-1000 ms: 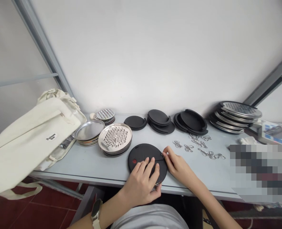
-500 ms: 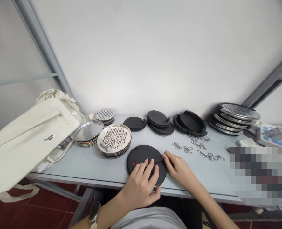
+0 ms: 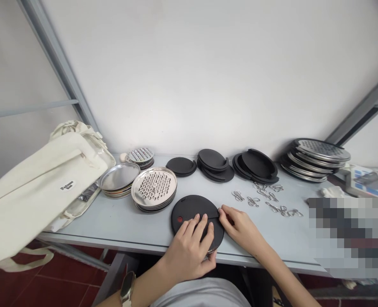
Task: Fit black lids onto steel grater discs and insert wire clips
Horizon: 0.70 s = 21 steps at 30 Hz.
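Well, we have a pale grey counter [image 3: 137,226] running across the lower half of the frame, with a cream canvas tote bag [image 3: 41,192] slumped over its left end. Along the back we count stacks of round steel graters, one left of centre [image 3: 154,187] and one at the far right [image 3: 319,155], with stacks of black lids [image 3: 255,165] between them. Nearest us, at lower centre, a black disc [image 3: 189,209] lies near the counter's front edge, a steel rim [image 3: 212,250] showing at its underside. Our left hand [image 3: 189,251] is clamped on it, fingers spread over the top and the heel and thumb cupping the near edge. Our right hand [image 3: 240,226] comes in from the right, its fingertips [image 3: 221,211] drawn together at the end of a thin slit [image 3: 212,215] in the disc; whether they pinch anything there we cannot tell. We judge the step in hand to be working at that slit, and the next move calls for the left hand to keep the disc steady. Small wire clips [image 3: 252,201] lie scattered to the right of the right hand.
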### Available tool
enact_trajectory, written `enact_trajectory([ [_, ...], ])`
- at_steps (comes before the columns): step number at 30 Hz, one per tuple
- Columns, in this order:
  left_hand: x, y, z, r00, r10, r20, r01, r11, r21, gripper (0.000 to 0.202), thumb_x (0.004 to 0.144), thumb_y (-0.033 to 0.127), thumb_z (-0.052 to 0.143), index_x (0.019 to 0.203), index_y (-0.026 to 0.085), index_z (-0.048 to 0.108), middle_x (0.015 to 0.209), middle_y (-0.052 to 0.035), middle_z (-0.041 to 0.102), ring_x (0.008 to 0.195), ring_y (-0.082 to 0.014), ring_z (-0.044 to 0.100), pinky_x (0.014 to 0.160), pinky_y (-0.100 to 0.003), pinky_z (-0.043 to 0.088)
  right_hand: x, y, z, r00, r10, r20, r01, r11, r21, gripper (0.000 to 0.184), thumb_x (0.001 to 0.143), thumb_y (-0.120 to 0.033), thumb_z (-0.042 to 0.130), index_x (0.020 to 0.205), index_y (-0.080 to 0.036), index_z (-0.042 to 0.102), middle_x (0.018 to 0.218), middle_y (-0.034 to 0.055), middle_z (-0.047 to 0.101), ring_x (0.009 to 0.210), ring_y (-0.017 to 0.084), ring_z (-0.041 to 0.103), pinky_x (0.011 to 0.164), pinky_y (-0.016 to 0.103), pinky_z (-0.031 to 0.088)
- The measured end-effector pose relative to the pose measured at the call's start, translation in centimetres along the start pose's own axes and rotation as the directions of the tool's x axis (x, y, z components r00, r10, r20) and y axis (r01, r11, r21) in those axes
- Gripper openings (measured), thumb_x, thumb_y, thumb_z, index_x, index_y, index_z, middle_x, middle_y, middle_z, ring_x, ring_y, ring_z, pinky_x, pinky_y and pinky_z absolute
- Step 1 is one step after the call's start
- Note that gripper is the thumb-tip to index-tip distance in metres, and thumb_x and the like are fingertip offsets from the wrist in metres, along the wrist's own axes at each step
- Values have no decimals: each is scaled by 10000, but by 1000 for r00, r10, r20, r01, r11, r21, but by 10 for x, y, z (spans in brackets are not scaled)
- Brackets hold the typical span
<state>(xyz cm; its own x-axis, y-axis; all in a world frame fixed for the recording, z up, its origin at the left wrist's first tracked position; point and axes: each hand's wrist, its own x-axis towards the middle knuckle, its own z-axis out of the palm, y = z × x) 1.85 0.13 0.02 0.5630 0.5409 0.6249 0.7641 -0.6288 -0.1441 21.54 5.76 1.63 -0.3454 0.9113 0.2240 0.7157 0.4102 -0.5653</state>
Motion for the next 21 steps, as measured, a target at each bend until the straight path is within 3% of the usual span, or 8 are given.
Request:
enact_trajectory([
  [21, -1, 0, 2, 1000, 0, 0, -1, 1000, -24, 499, 844, 357, 496, 1266, 98, 559, 1322, -159, 544, 1168, -313, 528, 949, -389, 413, 2, -2, -1, 1000, -26, 1, 26, 1000, 5, 279, 952, -292, 349, 680, -232, 327, 577, -34, 450, 548, 155, 461, 558, 256, 308],
])
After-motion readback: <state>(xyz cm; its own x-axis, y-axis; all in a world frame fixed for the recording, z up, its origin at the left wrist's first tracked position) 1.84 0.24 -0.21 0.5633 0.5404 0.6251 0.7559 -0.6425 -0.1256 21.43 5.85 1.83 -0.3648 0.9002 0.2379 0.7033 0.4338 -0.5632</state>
